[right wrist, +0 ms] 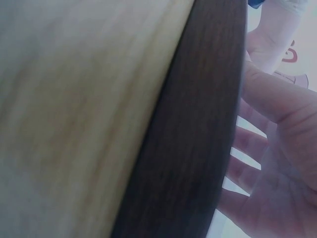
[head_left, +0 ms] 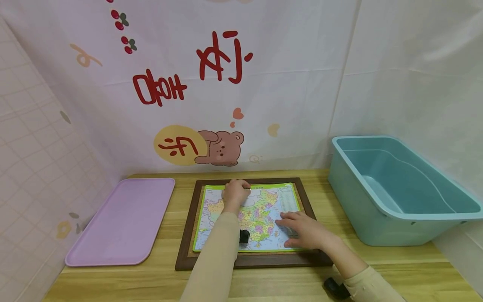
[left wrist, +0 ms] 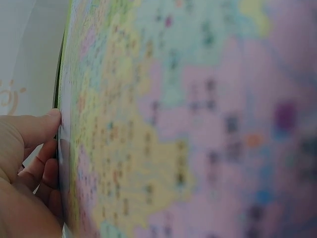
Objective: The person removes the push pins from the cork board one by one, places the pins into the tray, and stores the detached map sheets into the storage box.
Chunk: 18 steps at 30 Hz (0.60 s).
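A colourful map [head_left: 260, 214] with a green border lies on a cork board in a dark brown wooden frame [head_left: 308, 205]. My left hand [head_left: 235, 195] is at the map's upper edge, fingers bent. In the left wrist view the thumb [left wrist: 42, 126] is against the map surface, the other fingers curled below it. A tiny pale spot shows by these fingertips; I cannot tell whether they pinch anything. My right hand [head_left: 303, 230] rests with spread fingers over the map's lower right part, and nothing shows in it. The frame's edge stands close in the right wrist view.
A pink tray [head_left: 124, 218] lies left of the frame on the wooden table [head_left: 166, 247]. At the right stands a deep blue-green plastic tub [head_left: 358, 201]. Behind hangs a white printed cloth [head_left: 294, 96] with a bear.
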{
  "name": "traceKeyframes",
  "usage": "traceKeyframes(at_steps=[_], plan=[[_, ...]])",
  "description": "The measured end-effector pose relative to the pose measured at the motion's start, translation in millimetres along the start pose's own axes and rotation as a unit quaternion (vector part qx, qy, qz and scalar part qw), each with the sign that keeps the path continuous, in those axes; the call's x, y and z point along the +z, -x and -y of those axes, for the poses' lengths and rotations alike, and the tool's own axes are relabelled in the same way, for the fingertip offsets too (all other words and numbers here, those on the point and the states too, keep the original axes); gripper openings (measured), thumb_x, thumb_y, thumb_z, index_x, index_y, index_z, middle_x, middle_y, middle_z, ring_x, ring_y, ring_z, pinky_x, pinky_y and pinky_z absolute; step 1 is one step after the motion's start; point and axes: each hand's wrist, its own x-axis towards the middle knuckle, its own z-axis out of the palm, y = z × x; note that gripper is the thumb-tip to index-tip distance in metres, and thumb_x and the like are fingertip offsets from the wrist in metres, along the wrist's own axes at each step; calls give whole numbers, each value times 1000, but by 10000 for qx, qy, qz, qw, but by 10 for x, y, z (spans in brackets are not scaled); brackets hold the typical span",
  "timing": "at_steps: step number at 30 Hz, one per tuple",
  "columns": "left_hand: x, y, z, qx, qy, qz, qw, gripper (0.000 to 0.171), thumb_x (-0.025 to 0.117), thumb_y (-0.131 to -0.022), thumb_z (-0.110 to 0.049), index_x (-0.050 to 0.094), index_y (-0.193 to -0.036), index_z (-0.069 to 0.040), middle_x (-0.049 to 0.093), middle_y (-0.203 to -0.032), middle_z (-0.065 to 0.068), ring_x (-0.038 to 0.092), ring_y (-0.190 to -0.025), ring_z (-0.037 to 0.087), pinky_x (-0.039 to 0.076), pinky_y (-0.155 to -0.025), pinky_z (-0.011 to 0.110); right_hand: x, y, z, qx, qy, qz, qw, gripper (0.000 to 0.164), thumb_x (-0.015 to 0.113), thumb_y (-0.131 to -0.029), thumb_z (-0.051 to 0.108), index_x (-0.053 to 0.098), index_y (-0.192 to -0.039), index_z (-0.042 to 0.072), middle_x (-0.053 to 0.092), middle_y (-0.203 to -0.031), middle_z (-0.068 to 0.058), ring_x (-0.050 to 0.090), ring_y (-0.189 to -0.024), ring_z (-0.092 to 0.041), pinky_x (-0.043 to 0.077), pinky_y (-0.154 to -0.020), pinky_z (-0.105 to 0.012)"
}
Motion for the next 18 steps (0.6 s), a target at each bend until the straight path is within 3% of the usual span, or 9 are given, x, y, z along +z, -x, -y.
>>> traceKeyframes(at_steps=[18], plan=[[-34,47,-41,-142,242,-46,9996,6,76,-90,-21,75,-95,-19,61,-114,8,50,-110,34,35,-97,55,6,8,-12,-27,104,-13,9999,63,76,-85,40,59,-137,8,51,-142,-19,47,-129,-42,41,-100,-58]])
